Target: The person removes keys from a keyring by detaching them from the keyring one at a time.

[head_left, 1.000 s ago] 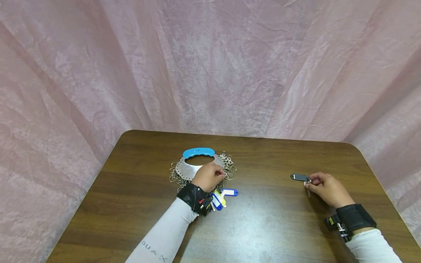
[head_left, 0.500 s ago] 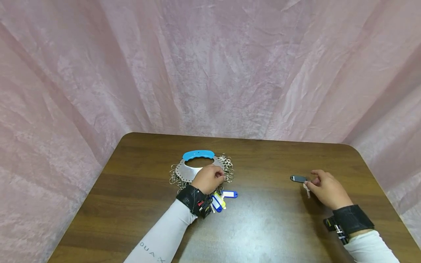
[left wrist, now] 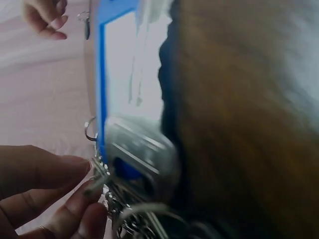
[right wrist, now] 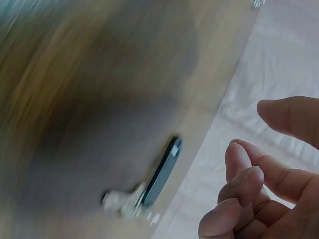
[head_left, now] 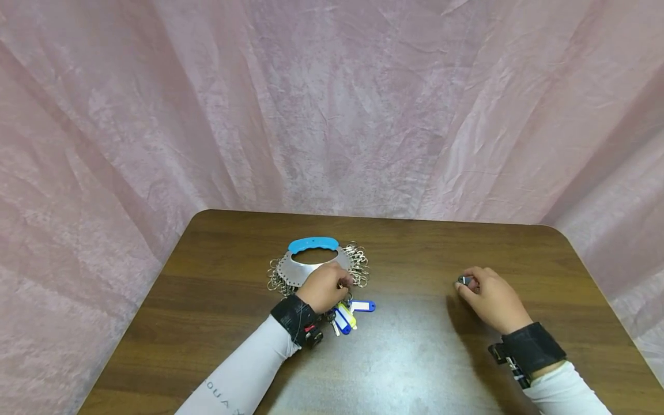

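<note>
A metal key holder plate (head_left: 295,268) with a blue handle (head_left: 313,244) lies on the table, metal rings (head_left: 358,266) fringing its edge. My left hand (head_left: 324,288) reaches over its front; thumb and fingers pinch a small metal ring (left wrist: 97,181). Beside them are a key (left wrist: 167,159) and a blue key tag (left wrist: 119,64) with a white label. Further right, my right hand (head_left: 490,300) hovers over a grey key tag (right wrist: 162,172) with blurred keys (right wrist: 122,201) attached. Thumb and fingers of that hand are spread apart, not touching the tag.
Blue and yellow key tags (head_left: 349,316) lie in front of the holder, partly overlapping. The brown wooden table (head_left: 410,357) has rounded far corners, and a pink curtain (head_left: 332,115) hangs behind it.
My right hand has let go of the grey key tag and moved left over it, hiding most of it from the head view. The left hand has shifted slightly left and down at the holder.
</note>
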`<state>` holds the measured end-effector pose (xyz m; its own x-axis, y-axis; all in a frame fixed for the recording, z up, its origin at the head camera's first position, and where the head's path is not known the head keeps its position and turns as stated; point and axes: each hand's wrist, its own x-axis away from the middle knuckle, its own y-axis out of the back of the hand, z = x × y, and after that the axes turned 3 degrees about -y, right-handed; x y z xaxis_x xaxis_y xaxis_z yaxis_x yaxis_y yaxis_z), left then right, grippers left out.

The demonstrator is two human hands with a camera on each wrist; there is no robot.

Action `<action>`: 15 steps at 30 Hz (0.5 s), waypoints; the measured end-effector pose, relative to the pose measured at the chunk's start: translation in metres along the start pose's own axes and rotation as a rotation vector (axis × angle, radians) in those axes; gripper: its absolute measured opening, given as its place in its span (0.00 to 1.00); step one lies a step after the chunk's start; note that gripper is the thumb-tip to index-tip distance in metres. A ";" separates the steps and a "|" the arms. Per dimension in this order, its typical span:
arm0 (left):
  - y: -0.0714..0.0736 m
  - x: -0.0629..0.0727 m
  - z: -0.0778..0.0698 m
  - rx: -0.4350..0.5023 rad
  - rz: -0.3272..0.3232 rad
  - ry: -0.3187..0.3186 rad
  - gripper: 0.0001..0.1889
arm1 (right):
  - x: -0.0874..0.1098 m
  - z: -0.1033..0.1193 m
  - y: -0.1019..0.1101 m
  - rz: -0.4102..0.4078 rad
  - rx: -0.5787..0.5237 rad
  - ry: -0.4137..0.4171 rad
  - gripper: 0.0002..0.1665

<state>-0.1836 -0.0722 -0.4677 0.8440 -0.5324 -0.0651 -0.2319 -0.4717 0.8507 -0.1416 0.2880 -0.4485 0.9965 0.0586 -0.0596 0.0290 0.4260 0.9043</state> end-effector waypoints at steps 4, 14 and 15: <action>-0.002 0.003 0.003 -0.065 0.018 -0.054 0.05 | -0.001 0.015 -0.009 -0.008 -0.010 0.044 0.19; 0.004 0.006 0.000 -0.128 0.025 -0.097 0.07 | -0.003 0.056 -0.027 0.009 -0.049 0.128 0.16; 0.004 0.006 0.000 -0.132 0.029 -0.094 0.07 | -0.003 0.060 -0.030 0.006 -0.057 0.140 0.16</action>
<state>-0.1795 -0.0775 -0.4644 0.7876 -0.6106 -0.0828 -0.1847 -0.3622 0.9136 -0.1410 0.2209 -0.4497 0.9759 0.1848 -0.1157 0.0142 0.4759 0.8794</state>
